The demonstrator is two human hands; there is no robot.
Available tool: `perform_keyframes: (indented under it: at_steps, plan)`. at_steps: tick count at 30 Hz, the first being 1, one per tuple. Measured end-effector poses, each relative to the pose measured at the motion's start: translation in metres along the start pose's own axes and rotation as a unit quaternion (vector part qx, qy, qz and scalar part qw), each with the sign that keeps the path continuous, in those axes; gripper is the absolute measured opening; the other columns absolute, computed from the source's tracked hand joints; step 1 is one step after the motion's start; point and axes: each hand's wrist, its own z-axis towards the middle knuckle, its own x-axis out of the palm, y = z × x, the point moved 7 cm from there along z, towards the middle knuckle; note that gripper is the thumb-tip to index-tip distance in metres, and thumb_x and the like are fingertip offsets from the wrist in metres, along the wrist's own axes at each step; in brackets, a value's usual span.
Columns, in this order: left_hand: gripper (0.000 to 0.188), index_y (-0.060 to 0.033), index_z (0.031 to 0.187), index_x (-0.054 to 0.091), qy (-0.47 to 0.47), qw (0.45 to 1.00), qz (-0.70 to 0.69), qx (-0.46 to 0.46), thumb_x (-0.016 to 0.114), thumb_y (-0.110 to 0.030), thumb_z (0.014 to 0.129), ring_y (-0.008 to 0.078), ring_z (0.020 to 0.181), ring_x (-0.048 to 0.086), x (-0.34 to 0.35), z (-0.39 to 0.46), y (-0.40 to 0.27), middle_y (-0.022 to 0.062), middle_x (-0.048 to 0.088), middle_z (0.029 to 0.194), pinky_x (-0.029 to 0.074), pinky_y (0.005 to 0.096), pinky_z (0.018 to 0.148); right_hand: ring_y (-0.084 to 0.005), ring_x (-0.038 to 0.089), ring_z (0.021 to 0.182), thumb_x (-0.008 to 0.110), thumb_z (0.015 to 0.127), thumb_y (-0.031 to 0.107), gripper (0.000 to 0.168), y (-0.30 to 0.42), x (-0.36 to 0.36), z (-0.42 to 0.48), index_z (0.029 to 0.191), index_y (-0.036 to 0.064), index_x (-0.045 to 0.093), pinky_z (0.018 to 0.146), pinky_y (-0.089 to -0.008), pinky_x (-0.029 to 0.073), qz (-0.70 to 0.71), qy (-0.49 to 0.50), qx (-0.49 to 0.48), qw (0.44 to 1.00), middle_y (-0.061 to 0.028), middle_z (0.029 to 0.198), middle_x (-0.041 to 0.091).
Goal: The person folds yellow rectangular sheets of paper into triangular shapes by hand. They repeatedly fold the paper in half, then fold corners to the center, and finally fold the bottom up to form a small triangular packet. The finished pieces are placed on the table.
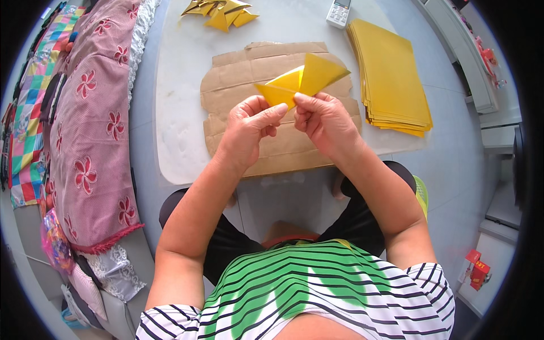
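My left hand (pixel 250 127) pinches the lower left part of a folded sheet of shiny gold paper (pixel 321 74) between thumb and fingers. My right hand (pixel 325 121) grips the same piece near its bottom middle, the thumb on top. The paper has pointed corners to the left and right and a raised flap at the upper right. Both hands are above a flattened piece of brown cardboard (pixel 272 148) on a white table. At the right lies a stack of flat gold paper sheets (pixel 391 76). Several folded gold paper pieces (pixel 221 12) lie in a pile at the far left.
A white remote control (pixel 338 13) lies at the far edge of view, beside the stack. The white table (pixel 178 127) has a rounded near left corner. Left of it stands a sofa under a pink flowered cover (pixel 97 106). White cabinets (pixel 497 136) line the right side.
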Motion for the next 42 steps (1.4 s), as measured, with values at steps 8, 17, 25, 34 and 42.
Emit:
perform_keyframes:
  at_steps: [8,17,25,34,42]
  plan:
    - [0.025,0.0029,0.109,0.055,-0.044,0.989,0.053,0.129,0.068,-0.001,0.089,0.0132,0.089,0.066,0.015,-0.003,-0.001,0.0093,0.066,0.099,0.056,0.0266,0.080,-0.0143,0.061,0.072,0.056,0.097,0.013,0.013,-0.019,-0.006,0.009,0.101,0.001,0.059,0.071,-0.0285,0.052,0.118,-0.019,0.042,0.992,-0.0067,0.082,0.064]
    - [0.022,0.0053,0.111,0.053,-0.068,0.986,0.045,0.149,0.063,-0.001,0.092,0.0115,0.085,0.067,0.018,0.000,-0.002,0.0107,0.066,0.100,0.057,0.0239,0.076,-0.0141,0.059,0.073,0.056,0.098,0.013,0.013,-0.026,-0.008,0.015,0.102,0.000,0.059,0.071,-0.0279,0.051,0.165,-0.027,0.044,0.985,-0.0062,0.083,0.063]
    - [0.016,0.0030,0.112,0.055,-0.124,0.973,0.058,0.187,0.055,-0.005,0.098,0.0103,0.083,0.063,0.008,0.004,0.004,0.0083,0.065,0.098,0.056,0.0244,0.072,-0.0104,0.059,0.074,0.062,0.095,0.011,0.012,-0.028,0.000,0.014,0.105,0.004,0.059,0.070,-0.0257,0.050,0.104,-0.018,-0.003,0.994,-0.0028,0.084,0.063]
    - [0.009,-0.0013,0.104,0.054,-0.160,0.973,-0.068,0.153,0.049,-0.009,0.102,0.0074,0.073,0.057,0.003,0.011,0.017,0.0041,0.061,0.089,0.051,0.0219,0.066,-0.0113,0.060,0.074,0.065,0.092,0.007,0.012,-0.031,0.004,0.018,0.103,0.005,0.061,0.069,-0.0249,0.049,0.084,-0.046,-0.052,0.994,-0.0028,0.086,0.064]
    - [0.011,-0.0010,0.106,0.054,-0.095,0.973,-0.149,0.147,0.052,-0.010,0.100,0.0113,0.076,0.060,0.005,0.010,0.013,0.0075,0.063,0.093,0.053,0.0258,0.072,-0.0106,0.059,0.074,0.065,0.091,0.007,0.012,-0.021,0.010,0.014,0.102,0.005,0.061,0.068,-0.0245,0.048,0.065,-0.045,-0.074,0.994,-0.0023,0.087,0.064]
